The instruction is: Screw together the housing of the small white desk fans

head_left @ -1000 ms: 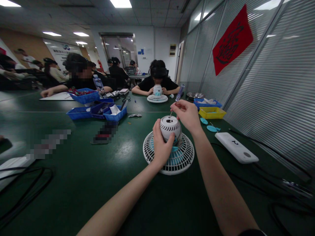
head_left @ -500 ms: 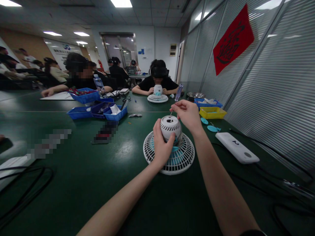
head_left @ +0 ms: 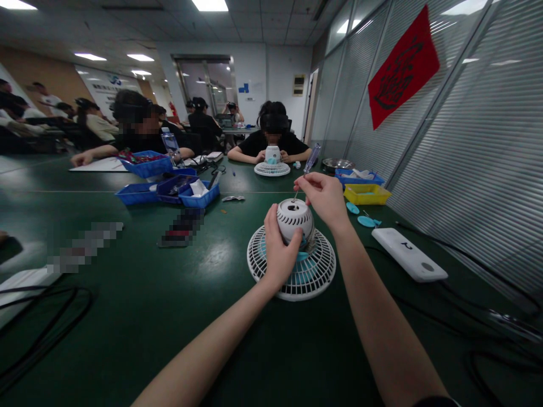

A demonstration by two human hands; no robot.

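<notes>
A small fan [head_left: 258, 261] lies face down on the green table, its white grille at the bottom and its rounded motor housing [head_left: 293, 221] on top. My left hand [head_left: 280, 249] is wrapped around the housing's left and near side. Between the fingers of my right hand [head_left: 322, 195] is a screwdriver [head_left: 313, 158] with a clear purplish handle. Its shaft slants down, and the tip meets the top of the housing beside a dark opening. Light-blue blades show through the grille.
Blue bins [head_left: 199, 198] with parts stand at the left back. A yellow tray [head_left: 367, 194], light-blue discs [head_left: 367, 221] and a white power bank [head_left: 408, 254] lie to the right. Across the table a person [head_left: 271, 138] handles a similar fan [head_left: 272, 161].
The screwdriver's handle has tilted further right and away from upright. My left hand and the fan have stayed in place.
</notes>
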